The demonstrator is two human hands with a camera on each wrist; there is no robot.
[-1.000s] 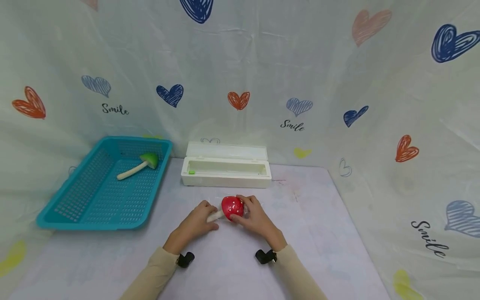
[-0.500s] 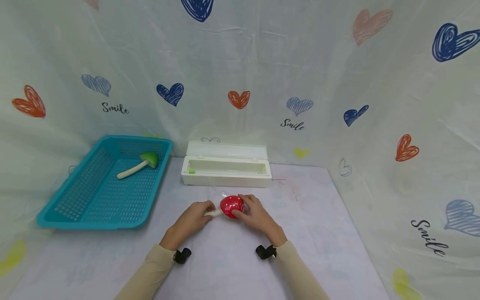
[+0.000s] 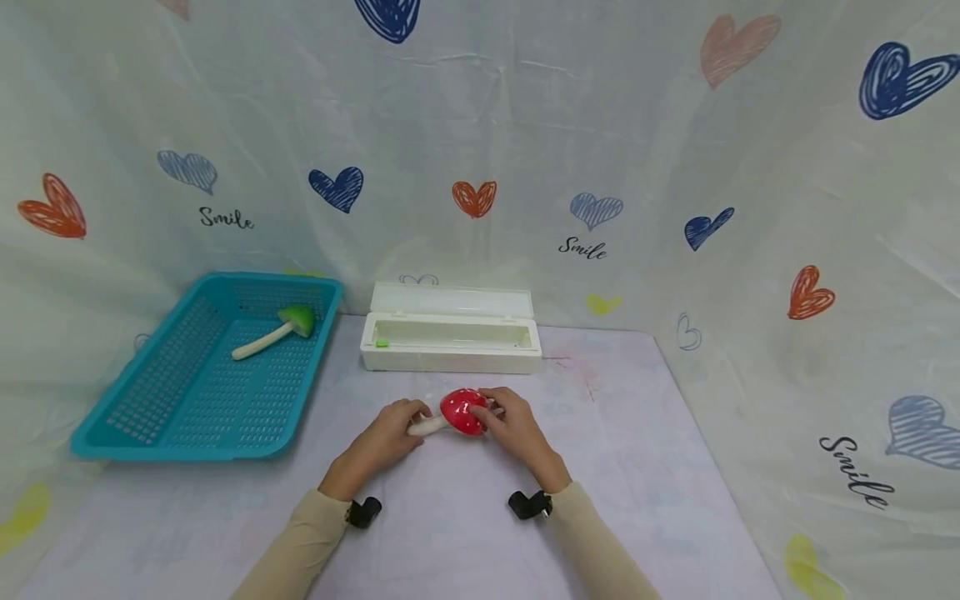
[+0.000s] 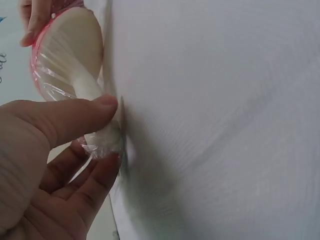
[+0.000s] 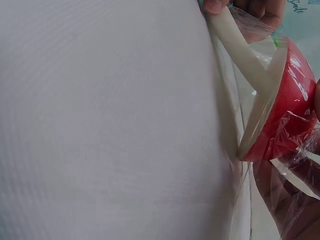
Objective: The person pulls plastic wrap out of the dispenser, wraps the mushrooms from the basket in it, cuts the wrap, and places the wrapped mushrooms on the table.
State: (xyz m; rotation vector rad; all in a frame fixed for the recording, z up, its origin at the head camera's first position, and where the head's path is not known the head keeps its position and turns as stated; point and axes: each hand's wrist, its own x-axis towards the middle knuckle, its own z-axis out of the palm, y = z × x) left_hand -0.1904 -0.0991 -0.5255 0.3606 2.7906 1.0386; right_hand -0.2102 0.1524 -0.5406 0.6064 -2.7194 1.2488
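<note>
A red mushroom (image 3: 463,411) with white dots, a pale stem and clear plastic film around it is held just over the table, between both hands. My left hand (image 3: 384,437) pinches the stem's end; in the left wrist view the thumb and fingers (image 4: 57,120) lie on either side of the wrapped stem (image 4: 87,87). My right hand (image 3: 521,435) grips the cap from the right. Loose folds of plastic film (image 5: 295,145) bunch between the right fingers and the red cap (image 5: 295,95) in the right wrist view.
Behind the hands stands a long white box (image 3: 450,363), lid raised, with a small green piece (image 3: 382,343) inside at its left. On the left sits a blue perforated basket (image 3: 180,454) holding a green-capped mushroom (image 3: 298,320). A heart-print curtain (image 3: 517,108) hangs behind the table.
My left hand has shifted slightly left and pinches nearer the stem's end. My right fingers have moved on the cap, and the film sticking up beside it no longer shows.
</note>
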